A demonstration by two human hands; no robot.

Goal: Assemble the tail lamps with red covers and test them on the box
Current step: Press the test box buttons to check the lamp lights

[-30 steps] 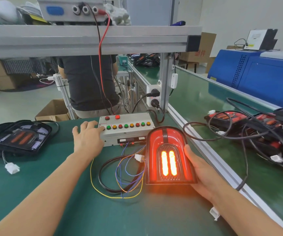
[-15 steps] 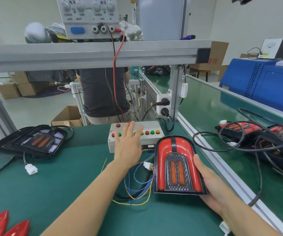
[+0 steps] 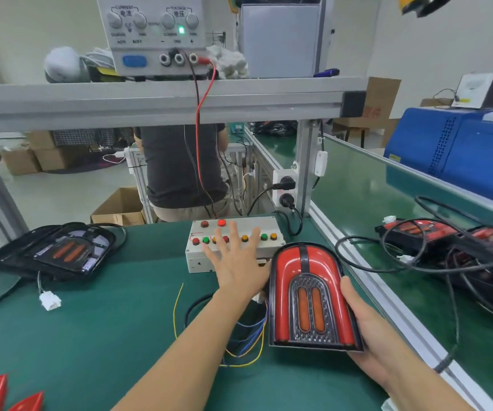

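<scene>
Head view: on a green bench (image 3: 97, 336), the right hand (image 3: 367, 333) at 5 o'clock holds an unlit tail lamp with red cover (image 3: 310, 295), thumb curled over its right edge. The left hand (image 3: 236, 262), fingers spread and straight, lies over the coloured buttons of the grey test box (image 3: 200, 256) at centre. At 12 o'clock, a shelf carries a power supply (image 3: 153, 34) marked "CURRENT" and "VOLTAGE"; other labels are blurred.
</scene>
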